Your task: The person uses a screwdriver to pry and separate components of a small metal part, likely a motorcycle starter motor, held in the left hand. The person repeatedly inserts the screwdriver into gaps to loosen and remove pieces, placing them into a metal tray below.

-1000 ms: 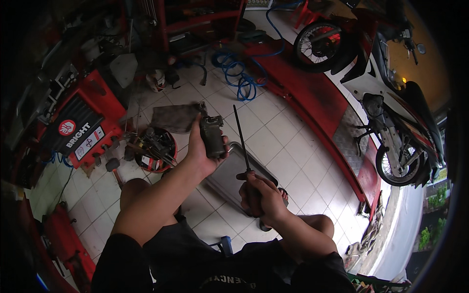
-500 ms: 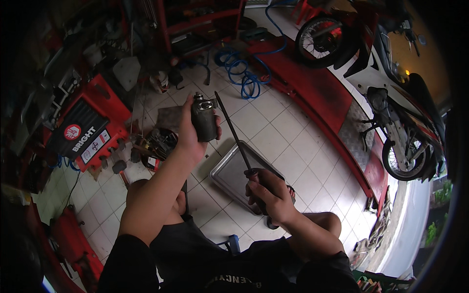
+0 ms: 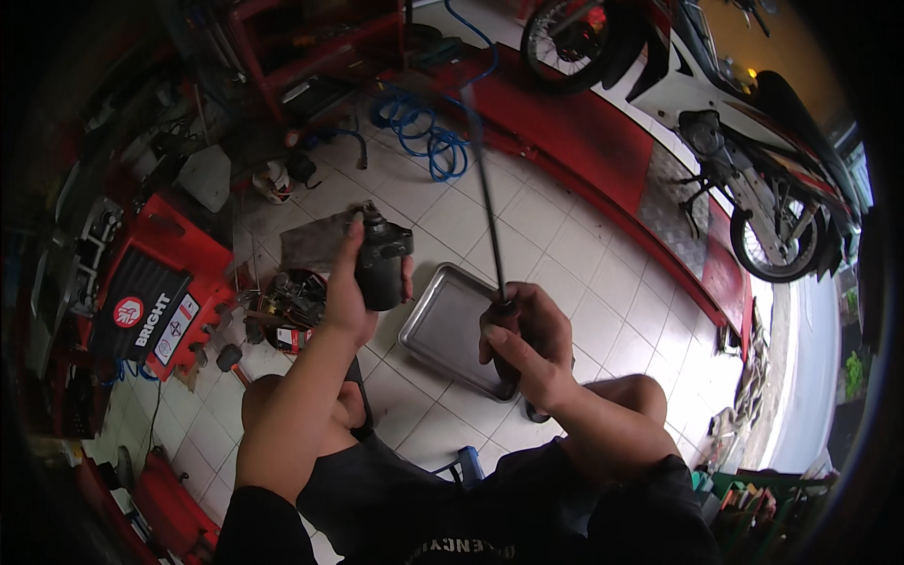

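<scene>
Around the edges of your view the dark round rim swallows detail, and it cuts off the top of the motorcycle point(image 3: 673, 89) on your right. Below the bike runs the long red ramp point(image 3: 574, 174), its far end lost in shadow. On your left, the red machine point(image 3: 193, 240) shows its labelled front, while the clutter behind it is too dark to sort out. The shallow metal tray point(image 3: 443, 325) sits on the tiled floor point(image 3: 565, 273) ahead of your knees; your right hand covers part of its right side. Beyond it lies the coiled blue hose point(image 3: 428, 137), and your left forearm and hand stand close to the round tub of tools point(image 3: 287, 301), whose contents are a jumble.

Your left hand point(image 3: 350, 301) is wrapped around the dark metal part point(image 3: 384, 275), thumb on its left side and fingertips just showing at its right; the rest of those fingers are hidden behind it. The part is held roughly upright, above the floor and left of the tray in view. Your right hand point(image 3: 532, 344) grips the handle of the long screwdriver point(image 3: 492, 221), much of that handle hidden in your fist. The shaft points up and away from you, apart from the part, and its tip is too blurred to read.
</scene>
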Demonstrator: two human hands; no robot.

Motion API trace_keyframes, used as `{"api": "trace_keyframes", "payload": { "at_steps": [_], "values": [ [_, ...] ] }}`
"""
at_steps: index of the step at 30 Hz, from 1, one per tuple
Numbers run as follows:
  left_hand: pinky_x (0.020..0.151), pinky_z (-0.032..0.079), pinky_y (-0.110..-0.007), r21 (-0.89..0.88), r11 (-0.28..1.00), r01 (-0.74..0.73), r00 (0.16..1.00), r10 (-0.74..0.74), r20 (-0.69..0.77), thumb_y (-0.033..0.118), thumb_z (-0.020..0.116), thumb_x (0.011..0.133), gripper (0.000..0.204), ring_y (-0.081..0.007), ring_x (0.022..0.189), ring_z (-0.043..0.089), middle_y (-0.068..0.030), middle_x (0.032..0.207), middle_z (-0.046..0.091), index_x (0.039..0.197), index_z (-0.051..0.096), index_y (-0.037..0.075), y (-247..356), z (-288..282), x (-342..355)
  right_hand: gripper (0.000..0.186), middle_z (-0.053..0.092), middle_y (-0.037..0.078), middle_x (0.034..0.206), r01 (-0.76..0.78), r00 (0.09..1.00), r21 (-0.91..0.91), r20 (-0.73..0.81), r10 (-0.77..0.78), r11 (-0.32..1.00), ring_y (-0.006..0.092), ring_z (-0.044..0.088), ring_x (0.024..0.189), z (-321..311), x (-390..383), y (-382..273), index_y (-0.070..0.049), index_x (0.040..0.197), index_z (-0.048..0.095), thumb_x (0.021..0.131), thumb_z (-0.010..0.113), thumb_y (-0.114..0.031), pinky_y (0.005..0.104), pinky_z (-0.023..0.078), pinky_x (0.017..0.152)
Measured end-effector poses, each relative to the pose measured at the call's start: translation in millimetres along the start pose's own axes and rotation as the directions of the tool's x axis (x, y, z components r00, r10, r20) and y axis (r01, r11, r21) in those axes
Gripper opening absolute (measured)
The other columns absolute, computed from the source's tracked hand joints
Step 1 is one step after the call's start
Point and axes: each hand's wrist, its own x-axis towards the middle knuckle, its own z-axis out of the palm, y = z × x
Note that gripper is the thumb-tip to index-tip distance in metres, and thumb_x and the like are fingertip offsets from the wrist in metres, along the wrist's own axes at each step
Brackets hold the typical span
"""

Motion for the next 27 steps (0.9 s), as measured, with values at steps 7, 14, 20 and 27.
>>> {"api": "trace_keyframes", "payload": {
  "at_steps": [7, 14, 20, 27],
  "values": [
    [0.057, 0.052, -0.040, -0.266, 0.948, 0.173, 0.984, -0.176, 0.013, 0.076, 0.041, 0.095, 0.071, -0.0271, 0.064, 0.064, -0.0114, 0.075, 0.064, 0.097, 0.063, 0.008, -1.7, -5.9, 7.1, 0.024, 0.048, 0.004, 0.075, 0.180, 0.980, 0.322, -0.139, -0.142, 0.930, 0.0150, 0.048, 0.066, -11.8, 21.1, -17.9, -0.002, 0.110, 0.046, 0.096, 0.062, -0.012, 0.0330, 0.045, 0.065],
    [0.060, 0.050, -0.040, -0.228, 0.955, 0.189, 0.976, -0.209, -0.066, 0.077, 0.046, 0.092, 0.070, -0.0265, 0.064, 0.062, -0.0085, 0.077, 0.064, 0.097, 0.063, 0.009, -18.5, -4.1, 22.7, 0.022, 0.054, 0.006, 0.079, -0.572, 0.749, 0.455, -0.049, 0.661, 0.682, 0.0184, 0.048, 0.057, 0.7, 27.0, -11.3, -0.011, 0.112, 0.055, 0.095, 0.063, -0.022, 0.0355, 0.040, 0.054],
    [0.059, 0.048, -0.039, -0.071, 0.990, 0.124, 0.990, -0.128, -0.057, 0.074, 0.039, 0.096, 0.070, -0.0266, 0.062, 0.060, -0.0095, 0.076, 0.062, 0.097, 0.058, 0.007, -18.3, 2.0, 16.5, 0.031, 0.059, 0.007, 0.079, -0.461, 0.878, -0.201, 0.036, 0.477, 0.864, 0.0144, 0.062, 0.060, 2.9, 26.1, 1.8, 0.001, 0.109, 0.056, 0.104, 0.058, -0.030, 0.0287, 0.047, 0.052],
    [0.063, 0.046, -0.037, 0.026, 0.998, 0.057, 0.994, -0.055, -0.089, 0.073, 0.038, 0.097, 0.071, -0.0264, 0.063, 0.057, -0.0114, 0.076, 0.059, 0.099, 0.057, 0.005, -5.5, 4.4, 5.0, 0.034, 0.059, 0.005, 0.075, -0.310, 0.934, -0.304, 0.079, 0.348, 0.901, 0.0116, 0.062, 0.061, -0.1, 14.5, -12.3, 0.003, 0.099, 0.060, 0.107, 0.055, -0.030, 0.0285, 0.050, 0.054]
  ]
}}
